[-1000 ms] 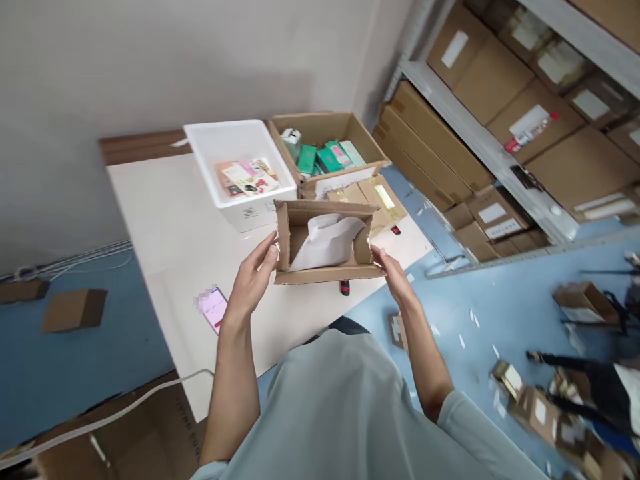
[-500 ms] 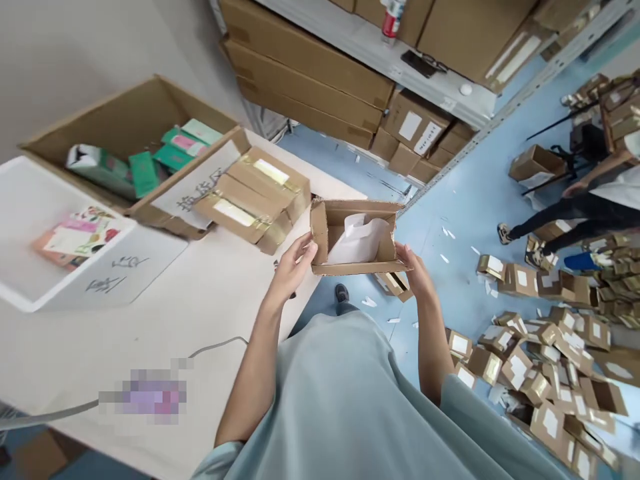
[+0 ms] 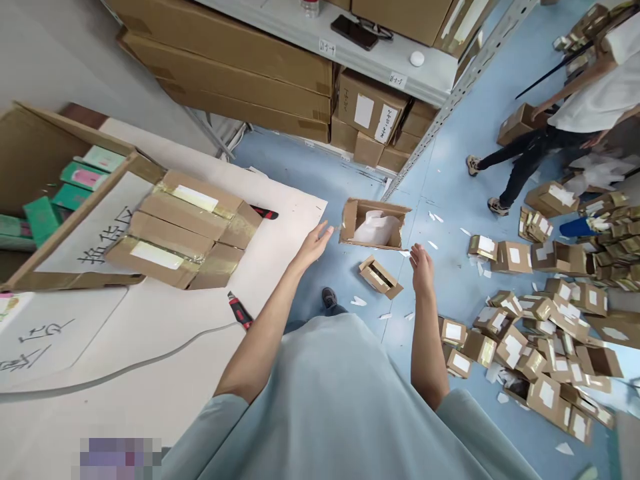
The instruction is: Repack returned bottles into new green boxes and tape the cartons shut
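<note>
An open cardboard box (image 3: 349,219) with crumpled white paper (image 3: 376,229) inside hangs in view between my hands, apart from both; whether it rests on anything is not shown. My left hand (image 3: 314,247) is open, its fingertips just short of the box's left end. To the box's lower right, my right hand (image 3: 423,268) is open too, fingers stretched up and holding nothing. A smaller open carton (image 3: 380,277) lies on the floor below. On the table, a taped cardboard box (image 3: 175,223) with white labels sits left of my left hand.
A red-and-black utility knife (image 3: 240,311) lies on the white table (image 3: 190,393), near a grey cable. Shelving (image 3: 280,30) with cartons stands ahead. Discarded cartons (image 3: 540,353) and paper scraps cover the floor at right, where another person (image 3: 550,127) stands.
Both hands have let go of the box and spread away from it. The box now appears smaller and slightly farther right. My view has shifted, and the table things sit farther left.
</note>
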Demonstrator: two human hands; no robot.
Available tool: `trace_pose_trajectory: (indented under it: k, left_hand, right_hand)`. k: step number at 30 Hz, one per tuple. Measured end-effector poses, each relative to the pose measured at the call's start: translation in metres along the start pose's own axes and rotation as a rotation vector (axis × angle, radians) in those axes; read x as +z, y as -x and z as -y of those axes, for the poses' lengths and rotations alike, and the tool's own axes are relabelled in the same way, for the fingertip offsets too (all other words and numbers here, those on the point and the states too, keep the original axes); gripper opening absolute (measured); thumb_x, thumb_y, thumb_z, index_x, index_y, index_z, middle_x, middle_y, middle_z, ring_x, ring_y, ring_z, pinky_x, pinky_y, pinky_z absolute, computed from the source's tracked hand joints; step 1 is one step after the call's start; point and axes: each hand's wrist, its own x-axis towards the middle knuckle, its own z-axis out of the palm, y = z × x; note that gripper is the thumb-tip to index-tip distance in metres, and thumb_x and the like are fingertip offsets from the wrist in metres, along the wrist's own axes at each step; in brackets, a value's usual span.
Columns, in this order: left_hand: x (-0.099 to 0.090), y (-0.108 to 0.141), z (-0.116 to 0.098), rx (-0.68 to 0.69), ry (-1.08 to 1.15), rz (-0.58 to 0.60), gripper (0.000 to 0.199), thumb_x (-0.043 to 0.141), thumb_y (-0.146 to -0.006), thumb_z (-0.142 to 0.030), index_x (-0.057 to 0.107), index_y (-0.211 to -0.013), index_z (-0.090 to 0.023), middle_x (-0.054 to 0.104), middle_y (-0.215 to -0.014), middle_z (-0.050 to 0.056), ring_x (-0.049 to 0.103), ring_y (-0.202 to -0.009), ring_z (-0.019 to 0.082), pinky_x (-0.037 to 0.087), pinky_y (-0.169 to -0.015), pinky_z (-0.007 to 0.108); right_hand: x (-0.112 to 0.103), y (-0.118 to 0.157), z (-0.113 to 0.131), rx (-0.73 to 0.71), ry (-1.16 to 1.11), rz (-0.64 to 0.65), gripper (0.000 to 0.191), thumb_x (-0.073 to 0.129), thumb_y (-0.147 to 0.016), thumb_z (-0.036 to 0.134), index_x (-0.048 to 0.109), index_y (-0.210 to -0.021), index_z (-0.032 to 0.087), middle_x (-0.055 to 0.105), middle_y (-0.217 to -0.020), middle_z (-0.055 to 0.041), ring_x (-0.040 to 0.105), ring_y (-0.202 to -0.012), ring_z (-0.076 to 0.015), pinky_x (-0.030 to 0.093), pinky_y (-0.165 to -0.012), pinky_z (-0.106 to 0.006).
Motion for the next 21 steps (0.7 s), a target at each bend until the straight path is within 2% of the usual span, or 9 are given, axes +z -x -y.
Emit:
trace_pose_trajectory:
  k: [4,7,9,12,15,18,21]
  left_hand:
    - [-0.004,0.012,0.033,-0.067,0.022,0.031,0.066,0.068,-0.105,-0.061,0.071,-0.155,-0.018,0.066,-0.168,0.017,0.06,-0.161,0.035,0.043,-0.138,0.049]
    - [-0.012,0.03,0.056,-0.095,0.049,-0.017,0.069,0.073,-0.098,-0.068,0.077,-0.143,-0.017,0.073,-0.159,0.019,0.064,-0.155,0.037,0.045,-0.136,0.051]
    - [-0.021,0.042,0.067,-0.105,0.078,-0.079,0.072,0.074,-0.093,-0.073,0.079,-0.136,-0.017,0.075,-0.156,0.019,0.066,-0.153,0.038,0.046,-0.135,0.051]
    - [-0.04,0.063,0.077,-0.094,0.113,-0.184,0.072,0.074,-0.09,-0.078,0.081,-0.13,-0.019,0.078,-0.152,0.017,0.068,-0.149,0.037,0.048,-0.133,0.052]
    - [-0.069,0.092,0.085,-0.113,0.16,-0.325,0.073,0.075,-0.091,-0.077,0.081,-0.134,-0.018,0.077,-0.152,0.018,0.07,-0.145,0.038,0.05,-0.131,0.053]
    - [-0.098,0.132,0.098,-0.172,0.222,-0.502,0.073,0.074,-0.092,-0.075,0.079,-0.139,-0.018,0.075,-0.155,0.02,0.07,-0.144,0.038,0.052,-0.129,0.055]
    - [-0.12,0.176,0.118,-0.231,0.284,-0.682,0.077,0.075,-0.089,-0.078,0.079,-0.139,-0.019,0.076,-0.154,0.02,0.07,-0.143,0.038,0.053,-0.126,0.055]
  right_hand:
    - [0.014,0.0,-0.034,0.098,0.028,0.074,0.065,0.074,-0.09,0.075,0.082,-0.125,0.021,0.08,-0.148,-0.0187,0.073,-0.145,-0.0342,0.057,-0.125,-0.051]
    - [0.044,0.007,-0.052,0.192,0.075,0.225,0.057,0.082,-0.083,0.072,0.083,-0.112,0.023,0.086,-0.132,-0.017,0.078,-0.135,-0.0347,0.059,-0.122,-0.051]
    - [0.072,0.011,-0.059,0.225,0.123,0.357,0.056,0.085,-0.081,0.071,0.083,-0.11,0.023,0.087,-0.128,-0.017,0.079,-0.13,-0.0348,0.058,-0.121,-0.053]
    - [0.126,0.017,-0.061,0.213,0.188,0.577,0.056,0.087,-0.081,0.069,0.083,-0.112,0.022,0.087,-0.128,-0.0171,0.081,-0.125,-0.0335,0.059,-0.119,-0.052]
    - [0.194,0.031,-0.059,0.2,0.271,0.829,0.053,0.088,-0.083,0.067,0.084,-0.112,0.023,0.087,-0.127,-0.0156,0.081,-0.123,-0.0327,0.059,-0.117,-0.05]
    - [0.267,0.059,-0.061,0.198,0.342,1.063,0.052,0.088,-0.085,0.066,0.083,-0.113,0.023,0.088,-0.124,-0.0141,0.082,-0.119,-0.0313,0.059,-0.115,-0.048]
    - [0.336,0.098,-0.067,0.192,0.407,1.234,0.045,0.089,-0.088,0.062,0.083,-0.112,0.024,0.089,-0.12,-0.0115,0.082,-0.113,-0.0271,0.062,-0.11,-0.044]
